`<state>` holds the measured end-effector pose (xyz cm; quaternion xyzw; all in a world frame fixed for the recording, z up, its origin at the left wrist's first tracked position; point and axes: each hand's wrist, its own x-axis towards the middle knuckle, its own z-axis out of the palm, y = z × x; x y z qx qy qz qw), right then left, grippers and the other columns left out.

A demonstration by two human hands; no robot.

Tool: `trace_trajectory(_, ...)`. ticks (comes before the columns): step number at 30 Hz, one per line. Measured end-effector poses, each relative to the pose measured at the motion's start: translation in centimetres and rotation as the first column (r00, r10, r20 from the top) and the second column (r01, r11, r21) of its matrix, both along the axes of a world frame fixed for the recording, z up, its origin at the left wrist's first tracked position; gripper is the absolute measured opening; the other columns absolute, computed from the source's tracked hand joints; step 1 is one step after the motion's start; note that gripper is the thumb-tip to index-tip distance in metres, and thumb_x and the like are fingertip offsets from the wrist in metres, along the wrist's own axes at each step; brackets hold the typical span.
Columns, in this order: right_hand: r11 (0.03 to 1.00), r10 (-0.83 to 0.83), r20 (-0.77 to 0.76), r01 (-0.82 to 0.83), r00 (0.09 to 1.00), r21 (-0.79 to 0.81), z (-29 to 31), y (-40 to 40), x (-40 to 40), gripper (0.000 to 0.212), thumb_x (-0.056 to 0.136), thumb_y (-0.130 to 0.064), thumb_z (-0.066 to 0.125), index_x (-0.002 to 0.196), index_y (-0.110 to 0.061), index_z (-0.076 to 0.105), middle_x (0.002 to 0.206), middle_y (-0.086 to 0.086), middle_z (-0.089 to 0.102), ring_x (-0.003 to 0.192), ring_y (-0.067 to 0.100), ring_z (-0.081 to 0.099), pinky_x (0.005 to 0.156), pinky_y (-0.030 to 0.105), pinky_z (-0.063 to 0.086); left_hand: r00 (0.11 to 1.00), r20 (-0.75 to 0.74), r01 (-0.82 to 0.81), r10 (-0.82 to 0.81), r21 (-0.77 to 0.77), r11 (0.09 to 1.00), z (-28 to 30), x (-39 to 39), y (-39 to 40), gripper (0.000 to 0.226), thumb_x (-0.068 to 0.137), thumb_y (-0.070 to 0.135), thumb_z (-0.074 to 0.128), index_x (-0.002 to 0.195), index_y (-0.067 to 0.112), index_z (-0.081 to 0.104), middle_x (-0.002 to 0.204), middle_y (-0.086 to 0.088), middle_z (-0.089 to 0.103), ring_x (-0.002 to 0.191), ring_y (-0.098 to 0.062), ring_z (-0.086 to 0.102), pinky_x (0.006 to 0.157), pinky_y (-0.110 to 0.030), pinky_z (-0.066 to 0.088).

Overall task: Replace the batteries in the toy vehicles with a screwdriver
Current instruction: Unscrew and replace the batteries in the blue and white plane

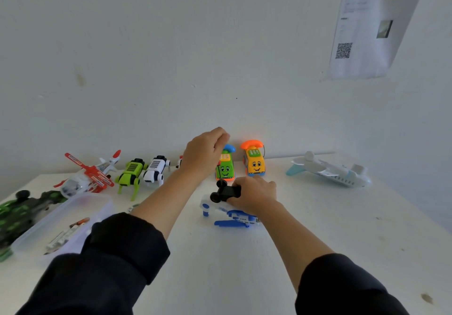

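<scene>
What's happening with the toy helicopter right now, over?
Left hand grips screwdriver, tip down. Right hand holds blue-and-white helicopter upside down, wheels up. Nothing blocking.

hands: you've got two, left hand (204, 154) and right hand (254, 193)
phone cars: two, green phone car (226, 169), yellow phone car (254, 162)
robot dogs: two, green robot dog (130, 174), white robot dog (155, 169)
helicopters: two, red helicopter (89, 176), blue-white helicopter (232, 213) under your right hand
planes: one, white plane (332, 170)
green-black vehicles: one, green-black vehicle (22, 210)
screwdrivers: one, screwdriver (220, 171), thin shaft only
plastic boxes: one, clear plastic box (61, 224)
wall sheets: one, paper sheet (367, 26)
partly hidden toy behind your left wrist: one, can't tell what kind
</scene>
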<state>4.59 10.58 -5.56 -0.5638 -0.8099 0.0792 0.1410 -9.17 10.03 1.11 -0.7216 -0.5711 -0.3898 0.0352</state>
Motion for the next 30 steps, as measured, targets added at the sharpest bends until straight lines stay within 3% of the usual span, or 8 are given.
trace_trajectory(6,1.0,-0.001,-0.006,0.0,1.0,-0.014,0.2,0.2,0.0,0.022,0.087,-0.044,0.056,0.104,-0.03,0.06,0.09,-0.003,0.054,0.093,0.019,0.046,0.082,0.037,0.032,0.976,0.2,0.154,-0.083,-0.37,0.916,1.6,-0.1,-0.1,0.04,0.099,0.007,0.033,0.137,0.017,0.034,0.119,-0.004,0.043,0.103,-0.026,0.057,0.085,-0.034,0.048)
trace_trajectory(9,1.0,0.0,-0.002,0.0,1.0,-0.011,0.2,0.2,0.0,0.022,0.088,-0.045,0.055,0.104,-0.03,0.059,0.089,-0.004,0.054,0.093,0.018,0.046,0.08,0.036,0.031,0.994,0.078,0.1,-0.082,-0.277,0.956,1.4,0.0,-0.2,0.037,0.097,0.014,0.046,0.134,0.02,0.039,0.089,0.002,0.052,0.074,-0.015,0.06,0.064,-0.024,0.045)
trace_trajectory(12,1.0,0.006,0.01,-0.006,1.0,0.0,0.2,0.0,-0.1,0.023,0.088,-0.045,0.055,0.104,-0.029,0.059,0.089,-0.004,0.053,0.096,0.018,0.047,0.08,0.036,0.032,0.999,0.038,0.018,-0.014,-0.123,0.992,0.6,-0.1,-0.1,0.035,0.085,0.034,0.066,0.113,0.022,0.049,0.07,0.002,0.052,0.067,-0.022,0.063,0.064,-0.032,0.05)
trace_trajectory(16,1.0,0.002,0.011,-0.002,1.0,-0.008,0.2,0.1,-0.1,0.023,0.088,-0.044,0.055,0.106,-0.029,0.059,0.09,-0.003,0.053,0.096,0.019,0.047,0.081,0.036,0.032,0.986,-0.087,-0.147,0.144,-0.023,0.989,-0.2,0.6,0.0,0.036,0.091,0.05,0.047,0.08,0.016,0.042,0.074,-0.004,0.059,0.066,-0.024,0.062,0.058,-0.036,0.047)
trace_trajectory(19,1.0,0.0,0.007,0.0,1.0,-0.002,0.2,0.1,-0.1,0.023,0.088,-0.044,0.055,0.105,-0.03,0.059,0.091,-0.004,0.054,0.095,0.019,0.048,0.08,0.036,0.032,0.981,-0.061,-0.189,0.182,-0.126,0.974,0.8,0.9,0.1,0.027,0.098,0.032,0.03,0.082,0.015,0.043,0.092,-0.005,0.049,0.075,-0.025,0.051,0.063,-0.031,0.035)
trace_trajectory(24,1.0,0.008,0.013,-0.008,1.0,0.007,0.0,0.1,0.0,0.023,0.089,-0.043,0.055,0.106,-0.03,0.059,0.092,-0.003,0.055,0.095,0.019,0.047,0.084,0.037,0.034,0.95,0.298,0.167,-0.094,-0.231,0.958,1.0,0.7,0.4,0.033,0.1,0.015,0.036,0.131,0.018,0.05,0.105,-0.003,0.06,0.083,-0.017,0.061,0.075,-0.029,0.05)
trace_trajectory(28,1.0,0.016,0.013,-0.016,1.0,0.01,-0.1,0.2,0.0,0.022,0.088,-0.045,0.055,0.103,-0.029,0.058,0.09,-0.004,0.055,0.088,0.016,0.041,0.083,0.037,0.034,0.998,0.061,0.023,-0.021,-0.034,0.999,0.3,0.6,-0.1,0.025,0.094,0.026,0.055,0.116,0.018,0.061,0.072,-0.006,0.059,0.067,-0.025,0.063,0.073,-0.038,0.053)
trace_trajectory(30,1.0,0.015,0.012,-0.015,1.0,0.01,-0.1,0.2,0.0,0.023,0.088,-0.045,0.055,0.103,-0.029,0.059,0.092,-0.004,0.057,0.088,0.017,0.041,0.082,0.037,0.034,0.998,0.056,0.026,-0.02,-0.113,0.993,0.9,0.9,-0.1,0.019,0.096,0.024,0.05,0.11,0.014,0.059,0.082,-0.006,0.062,0.072,-0.026,0.061,0.075,-0.039,0.051)
